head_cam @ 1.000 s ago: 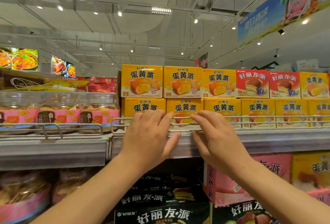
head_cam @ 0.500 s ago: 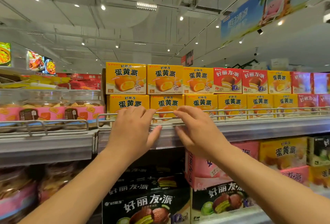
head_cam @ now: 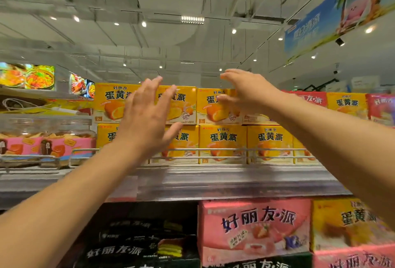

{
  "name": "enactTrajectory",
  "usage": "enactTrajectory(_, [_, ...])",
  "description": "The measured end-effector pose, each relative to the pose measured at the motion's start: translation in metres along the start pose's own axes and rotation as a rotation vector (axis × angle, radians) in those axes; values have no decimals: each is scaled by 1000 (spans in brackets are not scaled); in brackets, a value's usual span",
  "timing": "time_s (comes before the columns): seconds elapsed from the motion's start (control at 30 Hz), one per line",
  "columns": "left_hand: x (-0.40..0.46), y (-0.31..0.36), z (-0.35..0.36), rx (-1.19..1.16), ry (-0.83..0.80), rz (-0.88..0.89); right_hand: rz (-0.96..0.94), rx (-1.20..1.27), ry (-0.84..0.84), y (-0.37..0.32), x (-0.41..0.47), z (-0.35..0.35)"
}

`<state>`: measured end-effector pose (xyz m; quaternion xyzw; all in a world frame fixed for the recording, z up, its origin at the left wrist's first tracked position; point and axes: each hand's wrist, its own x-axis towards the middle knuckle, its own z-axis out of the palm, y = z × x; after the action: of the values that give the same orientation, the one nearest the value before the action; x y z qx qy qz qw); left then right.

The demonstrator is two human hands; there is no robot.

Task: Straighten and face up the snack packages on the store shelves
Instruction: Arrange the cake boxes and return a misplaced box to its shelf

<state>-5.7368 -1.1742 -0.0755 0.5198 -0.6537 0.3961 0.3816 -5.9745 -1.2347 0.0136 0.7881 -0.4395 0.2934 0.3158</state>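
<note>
Yellow snack boxes (head_cam: 222, 143) fill the middle of the frame, stacked in two rows on a metal shelf (head_cam: 224, 180) behind a thin wire rail (head_cam: 213, 150). All their printed fronts face outward. Two bare arms reach up from the lower corners of the frame toward the upper row. The left hand (head_cam: 147, 118), centre left, is raised flat in front of the first and second boxes of that row, its fingers straight and spread apart, holding nothing; whether the fingertips touch the cardboard cannot be told. The right hand (head_cam: 245, 92), just right of centre, hovers at the top edge of the third upper box (head_cam: 213, 107), fingers relaxed and slightly bent, thumb below, gripping nothing. At the far right of the upper row stand red boxes (head_cam: 310, 98). At the left of the frame, clear tubs with pink labels (head_cam: 49, 139) sit on the neighbouring shelf. Lower in the frame, a pink box (head_cam: 254, 229) and black boxes (head_cam: 132, 244) stand on the shelf beneath.
</note>
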Motion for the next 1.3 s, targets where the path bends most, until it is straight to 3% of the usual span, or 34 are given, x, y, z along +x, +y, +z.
enactTrajectory(0.1, [17, 0, 6, 98, -83, -60, -61, 26, -109, 6, 11, 10])
enactTrajectory(0.23, [17, 2, 15, 130, -135, -78, -111, 16, -81, 10, 18, 13])
enactTrajectory(0.83, [14, 14, 19, 76, -66, -9, -97, 95, -104, -1, 4, 10])
enactTrajectory(1.07, [-13, 88, 23, -130, -26, 184, -171, 141, 225, 6, -88, 21])
enactTrajectory(1.3, [-31, 150, 48, -173, -101, 243, 8, 63, 86, 54, -179, 38])
